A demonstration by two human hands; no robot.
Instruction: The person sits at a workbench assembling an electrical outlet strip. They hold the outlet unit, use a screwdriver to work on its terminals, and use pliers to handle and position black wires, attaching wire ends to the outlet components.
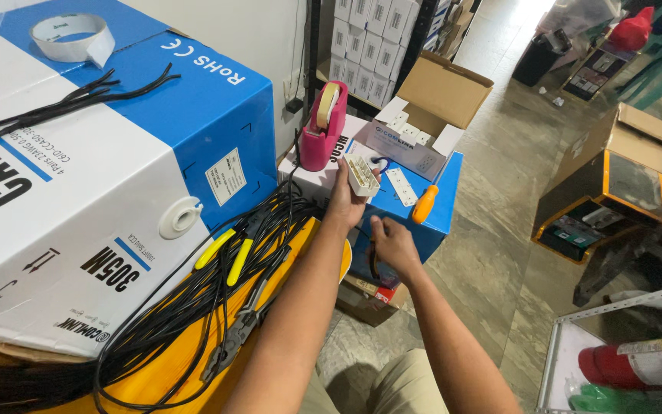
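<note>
Centrally in the head view, the left hand (344,201) is raised and closed around a small white plastic block (362,175), holding it upright with the thumb across its lower side. Just below and to the right, the right hand (392,241) is curled narrow, its fingers pinching a thin black wire (373,264) that hangs down from the grip.

Behind the block, toward upper centre, a pink tape dispenser (322,126) stands on a white carton (316,180). Right of it an open cardboard box (434,96) holds small white parts, and it rests on a blue box (442,211). An orange-handled screwdriver (424,204) lies on that blue box, just right of the left hand, beside a flat white strip (401,186).

At the left of the frame a large blue and white carton (101,192) fills the space; a roll of white tape (70,37) and a few black cable ties (70,100) lie on its top. Below it, a bundle of black cables (193,307) spreads over a yellow surface (170,368), with yellow-handled pliers (227,257) lying among the cables.

At the right, an open brown box (622,184) sits on the tiled floor (492,230). A red cylinder (637,360) lies in the lower right corner.
</note>
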